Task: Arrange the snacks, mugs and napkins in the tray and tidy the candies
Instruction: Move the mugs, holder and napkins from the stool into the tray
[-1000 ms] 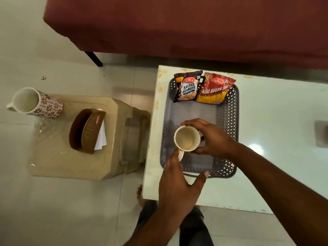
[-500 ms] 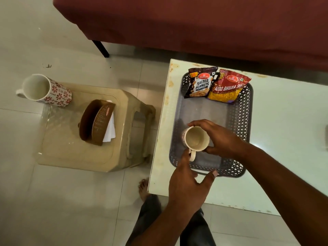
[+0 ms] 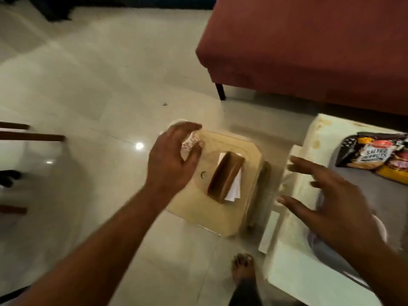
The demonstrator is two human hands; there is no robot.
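View from above, blurred by motion. The person's left hand [image 3: 172,160] reaches over a floral mug [image 3: 191,141] that lies on its side at the far left corner of a beige plastic stool [image 3: 220,219]. The fingers arch over the mug and the thumb curls at its near side. The blur hides whether this grip is closed on the mug.

A brown napkin holder [image 3: 225,175] stands in the middle of the stool, with white napkins [image 3: 234,188] sticking out of its right side.

The right hand [image 3: 337,202] hovers over the left edge of the white bench [image 3: 309,283], its grip wide, with fingers spread and holding nothing. Beyond it, a grey tray [image 3: 353,173] sits on the bench. A salted peanuts packet [image 3: 373,151] and a red and yellow snack packet [image 3: 395,166] lie together at the tray's far end.

A bare foot [image 3: 242,268] rests on the tiled floor.
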